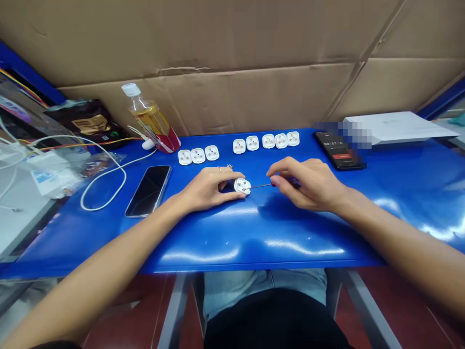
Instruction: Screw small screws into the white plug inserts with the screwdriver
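Observation:
My left hand (209, 188) is closed around a white three-pin plug (242, 185), holding it on its side on the blue table (254, 232). My right hand (308, 183) pinches a small screwdriver (267, 185) with a red handle. Its thin shaft points left and its tip touches the plug's face. Two rows of similar white plugs lie behind the hands: three at the left (198, 155) and several at the right (267, 141).
A dark phone (148, 190) lies left of my left hand, beside a looped white cable (105, 186). A drink bottle (152, 118) leans at the back left. Another phone showing a timer (339, 150) and a white box (399, 127) sit at the back right. Cardboard walls the rear.

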